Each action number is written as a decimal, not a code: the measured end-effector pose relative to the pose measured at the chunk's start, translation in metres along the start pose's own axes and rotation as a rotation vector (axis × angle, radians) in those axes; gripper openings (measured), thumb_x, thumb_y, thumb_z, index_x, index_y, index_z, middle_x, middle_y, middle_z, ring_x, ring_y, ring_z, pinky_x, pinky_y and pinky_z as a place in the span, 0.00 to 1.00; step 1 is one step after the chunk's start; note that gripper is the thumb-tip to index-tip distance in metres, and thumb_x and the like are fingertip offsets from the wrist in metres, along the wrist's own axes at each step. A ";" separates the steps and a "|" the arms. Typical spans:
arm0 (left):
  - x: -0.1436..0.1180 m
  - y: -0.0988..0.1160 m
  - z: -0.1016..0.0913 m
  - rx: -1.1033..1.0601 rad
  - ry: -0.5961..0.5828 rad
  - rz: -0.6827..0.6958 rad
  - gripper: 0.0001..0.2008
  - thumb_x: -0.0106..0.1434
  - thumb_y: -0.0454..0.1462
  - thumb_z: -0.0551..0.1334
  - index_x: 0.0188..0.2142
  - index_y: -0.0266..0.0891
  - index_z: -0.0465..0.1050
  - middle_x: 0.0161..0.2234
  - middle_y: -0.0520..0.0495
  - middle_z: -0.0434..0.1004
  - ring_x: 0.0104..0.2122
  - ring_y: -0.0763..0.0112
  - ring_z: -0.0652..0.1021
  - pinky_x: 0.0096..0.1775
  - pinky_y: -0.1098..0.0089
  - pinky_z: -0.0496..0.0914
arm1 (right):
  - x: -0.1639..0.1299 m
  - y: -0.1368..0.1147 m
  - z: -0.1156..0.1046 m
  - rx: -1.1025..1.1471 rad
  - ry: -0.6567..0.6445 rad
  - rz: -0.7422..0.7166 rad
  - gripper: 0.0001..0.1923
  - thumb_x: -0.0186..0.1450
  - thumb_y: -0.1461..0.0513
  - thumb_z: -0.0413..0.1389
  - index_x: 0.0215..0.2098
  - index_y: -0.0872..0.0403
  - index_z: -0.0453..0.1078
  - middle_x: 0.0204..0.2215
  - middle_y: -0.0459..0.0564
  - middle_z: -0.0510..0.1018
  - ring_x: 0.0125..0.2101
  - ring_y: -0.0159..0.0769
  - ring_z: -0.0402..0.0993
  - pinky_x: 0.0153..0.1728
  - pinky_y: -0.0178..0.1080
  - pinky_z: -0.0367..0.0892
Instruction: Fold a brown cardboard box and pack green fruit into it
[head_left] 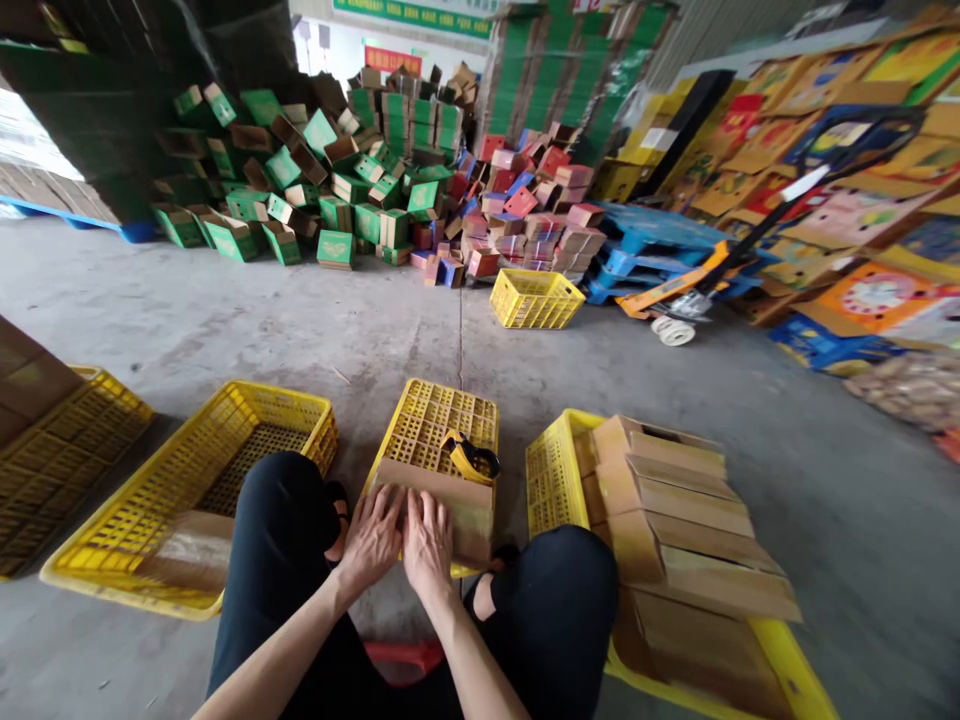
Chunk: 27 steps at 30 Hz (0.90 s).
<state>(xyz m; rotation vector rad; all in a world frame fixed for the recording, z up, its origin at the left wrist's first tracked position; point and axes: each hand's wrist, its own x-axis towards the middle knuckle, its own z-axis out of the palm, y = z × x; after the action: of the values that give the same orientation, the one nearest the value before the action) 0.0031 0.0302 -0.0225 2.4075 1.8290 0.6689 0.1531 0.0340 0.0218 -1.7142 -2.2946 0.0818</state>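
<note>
Carton (450, 505): brown corrugated cardboard, flat-sided and rectangular, face partly glossy with clear tape. Lying on an overturned yellow crate (435, 420) of perforated plastic lattice, directly ahead between the knees. Long axis running left to right across the view; broad face turned up and toward the camera.

Left hand (373, 538) flat on the carton's near left edge, fingers spread and extended, palm down. Right hand (427, 545) flat beside it, thumbs nearly touching, fingers laid over the taped face. Both hands open and pressing; nothing clasped in either.

Tape dispenser (471, 458), yellow with dark roll, resting on the crate just behind the carton's right end.

Left crate (247, 420): same yellow lattice, open side up, a flat brown sheet in its near corner. Right crate (551, 470): loaded with a leaning row of folded brown cartons (690, 520), overlapping like shingles. Further crate (534, 298) standing well apart on the floor ahead.

Floor (225, 310): grey concrete, scuffed and cracked. Green boxes (300, 190) and red boxes (525, 210) heaped loosely at the back. Blue pallets (652, 250) and a pallet jack (697, 295) to the right.
</note>
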 end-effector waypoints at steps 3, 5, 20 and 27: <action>-0.001 -0.002 0.001 0.006 0.037 -0.025 0.32 0.68 0.31 0.55 0.71 0.35 0.66 0.67 0.33 0.71 0.68 0.47 0.68 0.66 0.47 0.64 | 0.002 -0.002 0.003 -0.001 0.003 0.017 0.28 0.77 0.64 0.44 0.72 0.52 0.67 0.64 0.61 0.75 0.59 0.56 0.71 0.62 0.58 0.66; -0.001 -0.001 0.001 0.006 0.041 -0.029 0.32 0.69 0.32 0.54 0.72 0.36 0.66 0.67 0.34 0.71 0.68 0.46 0.68 0.67 0.46 0.62 | 0.002 -0.002 0.008 0.003 0.011 0.018 0.27 0.78 0.63 0.45 0.72 0.52 0.67 0.65 0.61 0.74 0.61 0.56 0.71 0.63 0.58 0.65; -0.009 -0.004 0.003 0.036 0.076 -0.208 0.29 0.80 0.42 0.48 0.78 0.46 0.53 0.75 0.42 0.60 0.73 0.51 0.63 0.70 0.44 0.56 | -0.021 0.028 0.006 0.029 0.053 0.048 0.26 0.80 0.56 0.48 0.74 0.48 0.65 0.71 0.53 0.68 0.72 0.53 0.62 0.69 0.60 0.61; -0.009 0.001 -0.003 0.066 0.065 -0.213 0.29 0.81 0.43 0.46 0.78 0.46 0.53 0.75 0.42 0.59 0.74 0.49 0.61 0.68 0.43 0.60 | -0.028 0.048 0.006 0.013 0.121 0.080 0.25 0.80 0.55 0.48 0.71 0.50 0.68 0.68 0.56 0.73 0.69 0.53 0.67 0.68 0.58 0.62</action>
<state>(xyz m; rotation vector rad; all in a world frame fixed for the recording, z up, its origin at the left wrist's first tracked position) 0.0008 0.0214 -0.0221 2.2082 2.1254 0.6836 0.2036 0.0223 0.0011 -1.7539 -2.1354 0.0089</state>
